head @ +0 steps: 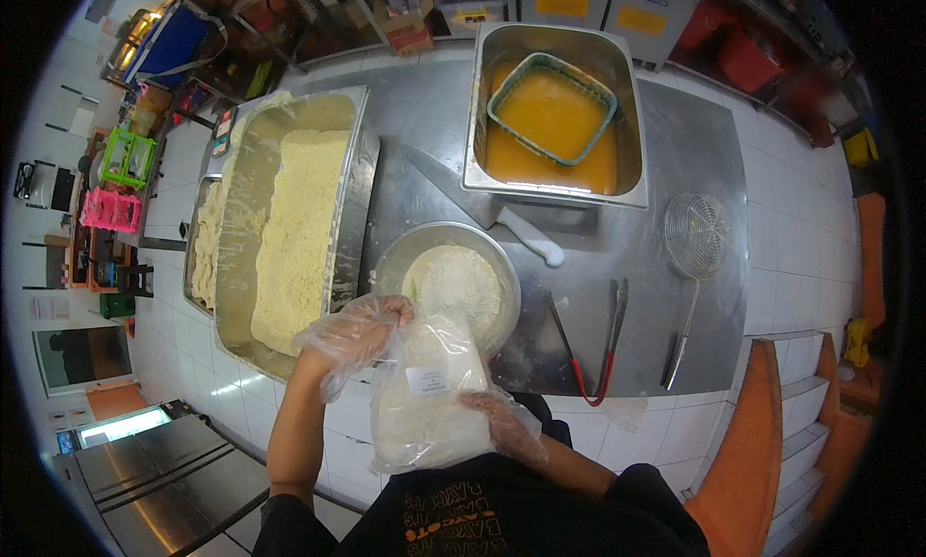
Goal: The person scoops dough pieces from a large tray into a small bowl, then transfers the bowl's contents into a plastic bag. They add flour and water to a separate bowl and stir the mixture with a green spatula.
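Note:
A clear plastic bag of white powder (434, 419), with a printed label, leans over the near rim of a round metal bowl (510, 268). Its mouth points into the bowl, where white powder (463, 282) lies heaped on a pale mixture. My left hand (372, 325), in a loose clear plastic glove, pinches the top edge of the bag at the bowl's rim. Lower down, my right hand (503, 423), gloved too, supports the bag's right side. Part of that hand is hidden behind the bag.
Left of the bowl stands a deep metal pan (351, 217) of yellowish crumbly flour. A large knife (528, 235) lies behind the bowl, near a metal tub (474, 108) of orange liquid with a green-rimmed basket (615, 108). Red-handled tongs (604, 369) and a wire skimmer (694, 246) lie to the right.

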A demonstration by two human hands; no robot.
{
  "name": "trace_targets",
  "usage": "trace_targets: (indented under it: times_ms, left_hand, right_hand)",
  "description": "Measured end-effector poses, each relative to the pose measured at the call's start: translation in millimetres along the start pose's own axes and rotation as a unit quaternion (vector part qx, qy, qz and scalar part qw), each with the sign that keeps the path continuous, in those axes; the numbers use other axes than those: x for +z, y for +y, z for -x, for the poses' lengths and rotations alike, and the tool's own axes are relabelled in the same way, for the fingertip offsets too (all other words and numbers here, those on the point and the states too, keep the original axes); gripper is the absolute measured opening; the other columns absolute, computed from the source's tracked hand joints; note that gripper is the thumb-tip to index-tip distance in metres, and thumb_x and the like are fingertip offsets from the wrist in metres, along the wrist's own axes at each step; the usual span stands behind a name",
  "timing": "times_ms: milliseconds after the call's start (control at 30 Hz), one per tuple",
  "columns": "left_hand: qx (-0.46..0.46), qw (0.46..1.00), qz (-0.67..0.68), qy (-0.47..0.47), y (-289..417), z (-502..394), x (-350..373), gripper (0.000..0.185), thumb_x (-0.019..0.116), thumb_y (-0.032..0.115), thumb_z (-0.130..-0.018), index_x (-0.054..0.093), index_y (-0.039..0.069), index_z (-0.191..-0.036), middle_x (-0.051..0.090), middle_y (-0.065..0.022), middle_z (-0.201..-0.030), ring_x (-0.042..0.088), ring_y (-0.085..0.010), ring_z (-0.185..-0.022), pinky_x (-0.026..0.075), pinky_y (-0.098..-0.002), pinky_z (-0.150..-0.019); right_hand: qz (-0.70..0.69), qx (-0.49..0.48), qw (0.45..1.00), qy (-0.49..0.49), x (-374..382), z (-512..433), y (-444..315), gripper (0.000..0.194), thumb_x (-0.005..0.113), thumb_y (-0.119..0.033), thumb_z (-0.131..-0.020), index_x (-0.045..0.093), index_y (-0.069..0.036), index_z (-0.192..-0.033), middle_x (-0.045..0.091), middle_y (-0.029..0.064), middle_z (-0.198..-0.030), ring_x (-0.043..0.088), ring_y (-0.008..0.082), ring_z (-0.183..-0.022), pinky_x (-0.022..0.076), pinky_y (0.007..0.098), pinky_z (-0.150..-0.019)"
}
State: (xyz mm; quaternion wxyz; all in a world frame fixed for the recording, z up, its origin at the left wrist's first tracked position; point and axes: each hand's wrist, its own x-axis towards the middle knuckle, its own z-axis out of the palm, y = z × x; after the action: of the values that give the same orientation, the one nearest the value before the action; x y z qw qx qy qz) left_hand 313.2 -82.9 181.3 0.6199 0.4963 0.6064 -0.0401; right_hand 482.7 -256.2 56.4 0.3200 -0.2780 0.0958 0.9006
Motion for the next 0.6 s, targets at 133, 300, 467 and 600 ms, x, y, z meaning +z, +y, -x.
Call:
trace_targets:
  times_ms: [133,300,467,600]
  left_hand:
    - [0.011,1.000,-0.001,-0.003,-5,-5,-4,0.014,0.047,0.013,-0.087,0.053,0.015,-0.075,0.041,0.0069,-0.063,0.036,-0.0057,-0.052,0.029,-0.0228,-0.046]
    - [-0.029,0.999,-0.015,0.001,-6,-1,-5,0.010,0.050,0.013,-0.087,0.051,0.015,-0.077,0.042,0.0096,-0.065,0.035,-0.0041,-0.053,0.027,-0.0205,-0.048]
    - [-0.005,0.999,-0.041,0.013,-8,1,-3,0.016,0.042,0.009,-0.082,0.053,0.015,-0.073,0.039,0.0057,-0.058,0.034,-0.0056,-0.048,0.024,-0.0239,-0.042]
    - [-0.034,0.999,0.041,0.005,-13,6,-2,0.017,0.039,0.007,-0.079,0.053,0.016,-0.074,0.038,0.0057,-0.058,0.032,-0.0056,-0.047,0.022,-0.0243,-0.042]
  right_hand:
    - [0.013,-0.022,1.000,0.008,8,0,-4,0.056,0.053,-0.020,-0.091,0.032,0.012,-0.132,0.046,0.0274,-0.129,0.053,0.0350,-0.116,0.0434,0.0446,-0.100]
    - [0.020,-0.047,0.999,-0.013,10,-2,-3,0.076,0.055,-0.015,-0.086,0.007,-0.010,-0.144,0.037,0.0259,-0.132,0.051,0.0360,-0.115,0.0492,0.0452,-0.092]
    - [0.037,-0.076,0.996,0.007,9,-5,4,0.084,0.056,-0.014,-0.084,0.000,-0.017,-0.147,0.033,0.0253,-0.134,0.049,0.0359,-0.116,0.0519,0.0451,-0.088]
    - [0.040,-0.093,0.995,-0.012,13,-5,11,0.083,0.056,-0.014,-0.085,0.001,-0.016,-0.147,0.034,0.0249,-0.133,0.049,0.0355,-0.115,0.0520,0.0451,-0.088]
